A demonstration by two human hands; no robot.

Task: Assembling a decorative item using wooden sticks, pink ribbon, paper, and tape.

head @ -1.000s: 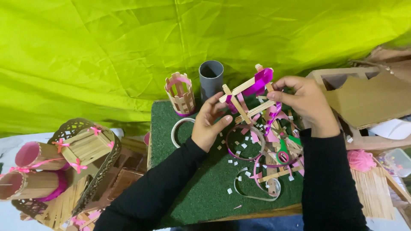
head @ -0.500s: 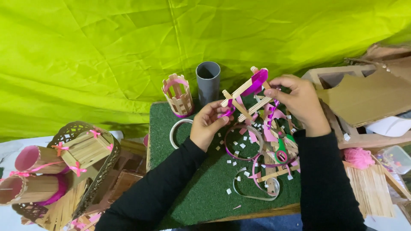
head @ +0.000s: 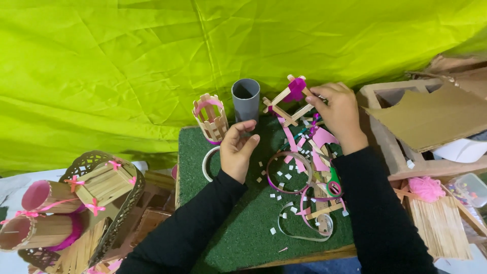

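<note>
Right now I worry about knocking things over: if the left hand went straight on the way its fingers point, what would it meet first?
Most likely the grey tube: the left hand points up toward its base, though depth is unclear.

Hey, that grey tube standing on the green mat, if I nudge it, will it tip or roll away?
The grey tube stands upright on its end on the green mat, tall for its base, so a nudge near the top would likely tip it. Being round, it would probably roll once down. It is hollow, so probably light, and looks stiff.

Head view, close, downward over green mat [head: 243, 223]
</note>
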